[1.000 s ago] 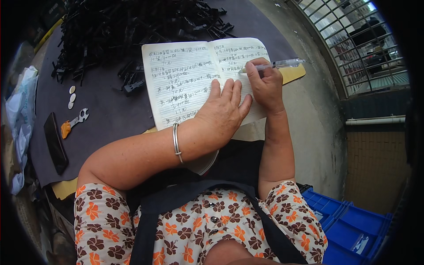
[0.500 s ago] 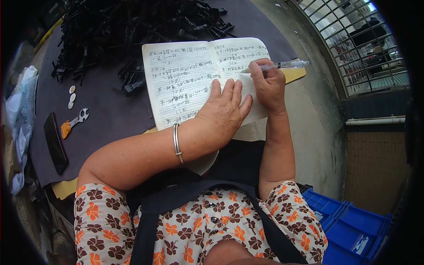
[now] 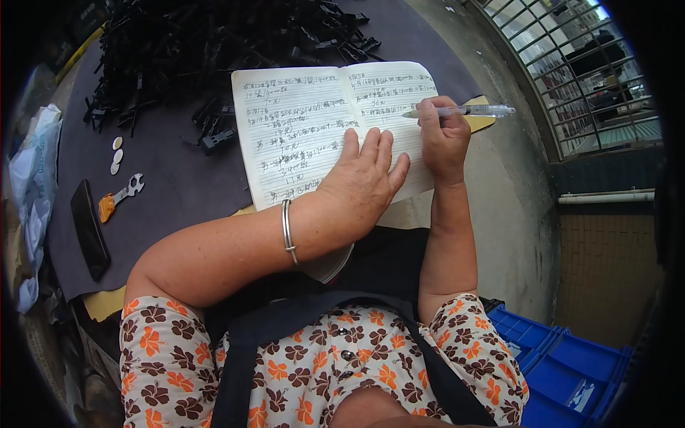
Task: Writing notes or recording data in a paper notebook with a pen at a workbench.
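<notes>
An open lined notebook [image 3: 300,107] with handwriting on both pages lies at the table's near edge. Across its lower middle my left hand [image 3: 362,178] rests flat, fingers spread over the fold and right page, a silver bangle on the wrist. My right hand [image 3: 446,139] pinches a clear pen [image 3: 478,110] at the notebook's right edge. The pen lies nearly level, its tip pointing left over the lines of the right page; whether the tip touches the paper I cannot tell.
A heap of black plastic parts [image 3: 214,50] covers the far side of the dark table cloth [image 3: 164,185]. At left are three small pale discs [image 3: 116,157], a wrench with orange wrapping [image 3: 121,197], a dark phone-like slab [image 3: 90,228] and a plastic bag [image 3: 36,178]. Blue crates [image 3: 571,371] stand at lower right.
My right hand has shifted slightly to the right with the pen, uncovering more of the right page. The left hand has barely moved.
</notes>
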A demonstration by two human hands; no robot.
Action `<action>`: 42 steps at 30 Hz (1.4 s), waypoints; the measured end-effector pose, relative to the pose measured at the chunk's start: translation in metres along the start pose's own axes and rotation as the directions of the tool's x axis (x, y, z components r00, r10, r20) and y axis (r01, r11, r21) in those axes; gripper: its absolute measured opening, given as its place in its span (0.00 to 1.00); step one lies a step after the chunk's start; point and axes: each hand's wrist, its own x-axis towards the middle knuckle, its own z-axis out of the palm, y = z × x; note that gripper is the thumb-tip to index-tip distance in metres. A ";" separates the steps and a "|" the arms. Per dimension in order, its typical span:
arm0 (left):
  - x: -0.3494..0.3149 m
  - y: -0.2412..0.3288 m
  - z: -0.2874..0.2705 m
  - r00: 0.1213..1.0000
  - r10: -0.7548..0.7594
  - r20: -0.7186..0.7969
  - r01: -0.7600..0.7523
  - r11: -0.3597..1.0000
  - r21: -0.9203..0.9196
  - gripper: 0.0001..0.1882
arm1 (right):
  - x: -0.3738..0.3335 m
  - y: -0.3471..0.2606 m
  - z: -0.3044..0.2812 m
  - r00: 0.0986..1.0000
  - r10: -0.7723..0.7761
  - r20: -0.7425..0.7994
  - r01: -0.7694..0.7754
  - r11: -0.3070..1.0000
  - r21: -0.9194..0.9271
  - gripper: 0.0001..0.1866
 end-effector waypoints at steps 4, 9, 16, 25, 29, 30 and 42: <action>0.000 0.000 0.000 1.000 0.006 0.001 -0.006 1.000 -0.007 0.43 | -0.001 0.002 0.000 1.000 0.005 -0.017 -0.005 1.000 0.025 0.08; 0.000 0.000 -0.001 1.000 0.006 -0.003 -0.006 1.000 -0.014 0.43 | 0.001 -0.004 0.000 0.996 -0.018 0.090 0.023 0.998 -0.052 0.07; 0.000 -0.001 0.000 1.000 0.008 -0.012 -0.008 1.000 -0.017 0.43 | 0.002 -0.004 0.002 0.993 -0.042 0.107 0.053 0.993 -0.107 0.08; 0.000 -0.001 -0.001 1.000 0.014 -0.012 -0.014 0.999 -0.045 0.36 | 0.003 -0.006 0.003 0.990 -0.043 0.133 0.063 0.986 -0.152 0.08; 0.001 -0.001 -0.003 1.000 0.019 -0.006 -0.019 0.998 -0.061 0.31 | 0.003 -0.006 0.001 0.992 -0.026 0.120 0.045 0.987 -0.157 0.08; 0.001 -0.001 -0.003 1.000 0.019 -0.006 -0.019 0.998 -0.060 0.31 | 0.003 -0.004 0.001 0.991 -0.029 0.129 0.051 0.984 -0.171 0.08; 0.000 -0.002 0.000 1.000 0.007 -0.010 -0.007 1.000 -0.018 0.43 | 0.004 -0.007 0.003 0.993 0.018 0.118 0.006 0.980 -0.197 0.08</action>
